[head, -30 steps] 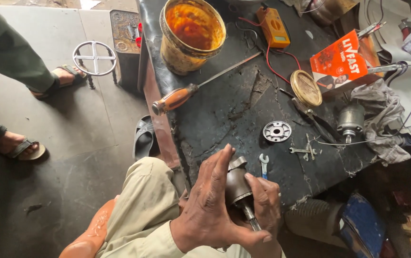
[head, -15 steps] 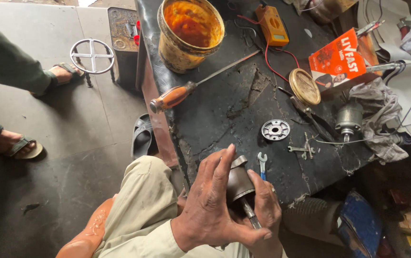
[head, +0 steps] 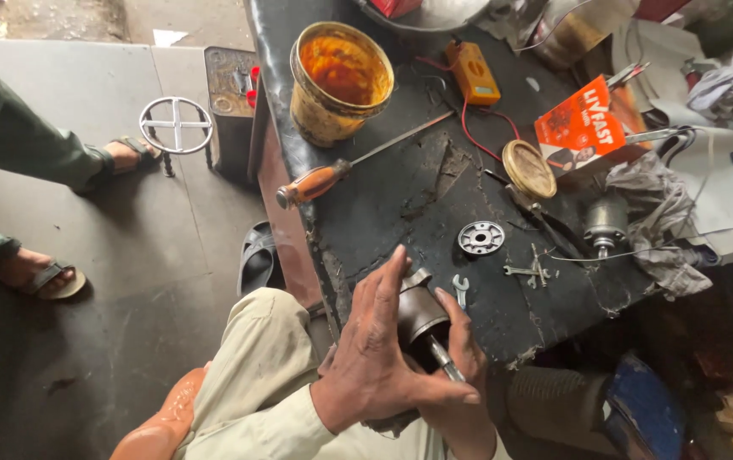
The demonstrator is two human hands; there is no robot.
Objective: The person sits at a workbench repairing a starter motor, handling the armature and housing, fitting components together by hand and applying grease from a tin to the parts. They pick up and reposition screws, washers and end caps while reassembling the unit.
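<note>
**Two hands cradling a small motor part at a workbench edge**

Seen from a head camera looking down, a person is sitting at the near edge of a dark, greasy workbench (head: 400, 204) and holding a small dark cylindrical motor part (head: 420, 313) just off its edge, above the lap. The left hand (head: 375, 358) is wrapping over the part from the left, fingers spread and reaching up along its side. The right hand (head: 460, 358) is cupping it from below and from the right, fingers curled closed around it. A thin metal shaft (head: 443, 358) is sticking out of the part toward the person, so the long axis is running from the bench edge back toward the body, tilted slightly right. Both hands are touching the part; the left is covering more of it.

On the bench, a small wrench (head: 460, 290) is lying just beside the hands, a round metal plate (head: 480, 238) a little farther off, and a screwdriver with an orange handle (head: 320, 181) is resting near an orange-stained bucket (head: 339, 81). Another person's sandalled feet (head: 43, 277) are standing well apart, on the floor to the left.
</note>
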